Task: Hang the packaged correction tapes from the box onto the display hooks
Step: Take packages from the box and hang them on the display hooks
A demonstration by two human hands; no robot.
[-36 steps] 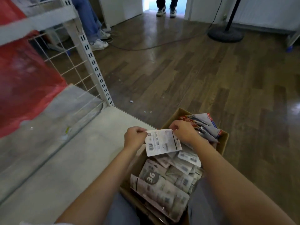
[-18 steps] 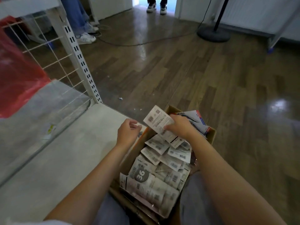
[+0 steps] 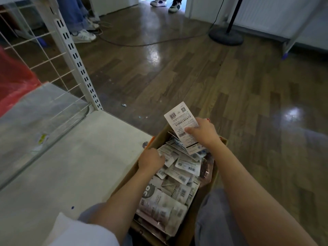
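A cardboard box (image 3: 211, 185) rests on my lap, filled with several packaged correction tapes (image 3: 179, 178) lying back side up. My right hand (image 3: 204, 132) grips one white package (image 3: 181, 121) above the far end of the box, thumb across its printed back. My left hand (image 3: 150, 159) reaches into the box at its left wall, fingers curled onto a package (image 3: 168, 155) in the pile. No display hooks are visible.
A white shelf board (image 3: 71, 166) lies to my left, with a slotted upright (image 3: 78, 64) and wire grid panel (image 3: 35, 55) behind it. Red plastic (image 3: 14, 82) hangs at far left. Other people's shoes (image 3: 83, 35), a cable and a lamp stand base (image 3: 226, 36) are on the wooden floor.
My left hand let go of the package and dropped into the box onto another one. My right hand lifted and tilted its package upright above the box's far end.
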